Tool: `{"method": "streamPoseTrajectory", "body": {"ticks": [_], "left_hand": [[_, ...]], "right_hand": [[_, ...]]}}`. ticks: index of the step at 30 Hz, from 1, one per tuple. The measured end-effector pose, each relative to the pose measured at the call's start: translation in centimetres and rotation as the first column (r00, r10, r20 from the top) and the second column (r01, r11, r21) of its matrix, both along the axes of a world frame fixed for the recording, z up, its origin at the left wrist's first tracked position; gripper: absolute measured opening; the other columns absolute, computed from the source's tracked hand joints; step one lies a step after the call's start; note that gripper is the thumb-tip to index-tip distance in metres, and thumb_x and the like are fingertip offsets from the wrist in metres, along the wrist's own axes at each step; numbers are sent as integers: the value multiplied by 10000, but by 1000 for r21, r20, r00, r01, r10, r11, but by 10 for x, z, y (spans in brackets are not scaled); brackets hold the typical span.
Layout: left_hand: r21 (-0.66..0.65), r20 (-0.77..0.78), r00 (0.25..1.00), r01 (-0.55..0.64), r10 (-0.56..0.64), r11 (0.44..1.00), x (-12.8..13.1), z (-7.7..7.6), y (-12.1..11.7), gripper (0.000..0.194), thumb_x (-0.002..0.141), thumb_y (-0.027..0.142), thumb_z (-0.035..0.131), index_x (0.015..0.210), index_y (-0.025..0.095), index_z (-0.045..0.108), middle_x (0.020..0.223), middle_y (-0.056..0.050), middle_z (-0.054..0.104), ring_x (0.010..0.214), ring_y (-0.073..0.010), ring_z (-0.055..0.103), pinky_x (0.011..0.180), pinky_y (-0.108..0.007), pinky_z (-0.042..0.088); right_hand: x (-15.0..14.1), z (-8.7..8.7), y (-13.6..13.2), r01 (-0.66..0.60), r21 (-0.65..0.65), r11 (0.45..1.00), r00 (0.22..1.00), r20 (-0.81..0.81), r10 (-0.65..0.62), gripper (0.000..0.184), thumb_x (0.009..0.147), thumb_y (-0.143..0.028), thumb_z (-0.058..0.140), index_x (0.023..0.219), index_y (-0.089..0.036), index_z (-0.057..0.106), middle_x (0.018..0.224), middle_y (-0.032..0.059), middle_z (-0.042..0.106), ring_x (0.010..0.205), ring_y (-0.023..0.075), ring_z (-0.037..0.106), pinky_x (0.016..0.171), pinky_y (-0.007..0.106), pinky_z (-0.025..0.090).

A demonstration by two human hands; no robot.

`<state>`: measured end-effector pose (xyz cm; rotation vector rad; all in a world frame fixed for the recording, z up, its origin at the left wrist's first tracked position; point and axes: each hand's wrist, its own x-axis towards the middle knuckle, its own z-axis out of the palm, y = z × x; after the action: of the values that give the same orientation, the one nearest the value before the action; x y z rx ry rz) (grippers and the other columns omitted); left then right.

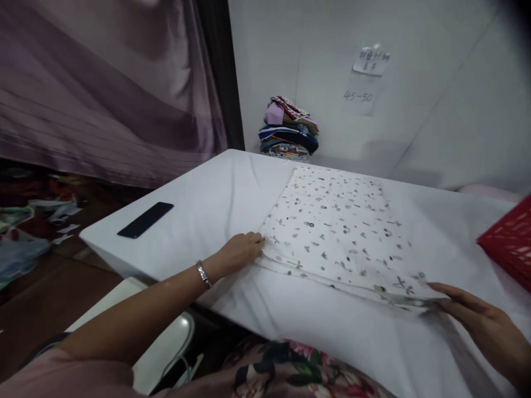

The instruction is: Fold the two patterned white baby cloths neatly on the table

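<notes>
Here, in the head view, the printed cloth (332, 226) lies folded in layers on the white-covered table (199, 193), directly in front of the person. The left hand (241, 251) pinches its near left corner between closed fingers; the right hand (483, 326) grips the near right corner, thumb side above, fingertips partly hidden beneath the fabric. Gripping both corners probably keeps the near edge taut and its layers aligned. The far part rests flat, so the tabletop likely carries the weight and limits creasing. The phone (145, 220) lies left of the cloth, well apart, presumably out of the fabric's path.
</notes>
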<state>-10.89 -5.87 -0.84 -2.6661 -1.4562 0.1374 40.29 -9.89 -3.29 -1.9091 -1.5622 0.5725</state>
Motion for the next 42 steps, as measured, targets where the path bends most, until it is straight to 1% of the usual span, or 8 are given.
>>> {"method": "streamPoseTrajectory", "body": {"ticks": [3,6,14,21,27,35,38,42], "left_hand": [[35,-1,998,69,-69,997,-1,2,4,174,831,61,399,833,166,538,882,-58,550,746,-165,496,647,-291,384],[50,112,990,77,-83,996,-4,8,10,160,820,95,410,836,168,551,894,-65,558,794,-178,509,702,-304,402],[-51,499,837,-230,224,972,-9,19,48,310,838,269,366,1087,220,544,933,-25,631,805,-181,576,703,-274,421],[-191,534,741,-364,408,912,5,15,93,308,807,269,352,1086,207,468,686,21,577,576,-154,537,549,-249,361],[-224,304,846,-383,437,896,10,-4,121,251,823,260,343,1013,198,494,754,-33,618,674,-197,575,583,-276,363],[21,327,944,29,-34,999,32,5,123,243,873,271,381,891,182,607,983,-79,597,913,-218,525,810,-350,381],[-83,410,900,201,-150,976,57,2,122,260,891,332,396,957,200,610,971,-60,595,905,-198,526,807,-326,394],[-158,437,890,217,-129,963,75,-7,122,230,858,348,462,963,198,602,947,-61,581,865,-197,524,766,-319,403]], "right_hand": [[-8,7,0,-106,-96,990,991,-90,98,432,631,-488,622,990,-247,641,893,53,685,800,258,639,671,320,527],[-15,5,1,-204,0,979,978,-32,204,420,641,-445,618,994,-218,610,963,64,641,761,220,619,662,314,515],[-28,8,11,-423,79,903,883,260,391,360,731,-198,468,1071,-241,576,1100,73,566,786,187,604,663,313,501],[-13,10,57,-260,15,965,965,25,260,242,773,-351,509,928,-192,608,699,6,605,628,160,556,577,272,444],[-14,-5,94,-218,-133,967,974,-88,208,326,724,-393,528,931,-154,608,543,-41,527,490,127,483,462,242,366],[-44,11,98,-400,77,913,860,375,346,322,786,-263,483,1083,-207,596,1170,92,565,1036,242,538,858,385,456],[-66,15,106,-547,28,837,784,368,500,259,858,-285,437,1048,-233,605,1098,76,606,1004,227,550,839,380,468],[-78,11,117,-624,-47,780,713,373,593,213,866,-291,458,993,-235,620,999,69,631,944,225,555,824,386,456]]}}
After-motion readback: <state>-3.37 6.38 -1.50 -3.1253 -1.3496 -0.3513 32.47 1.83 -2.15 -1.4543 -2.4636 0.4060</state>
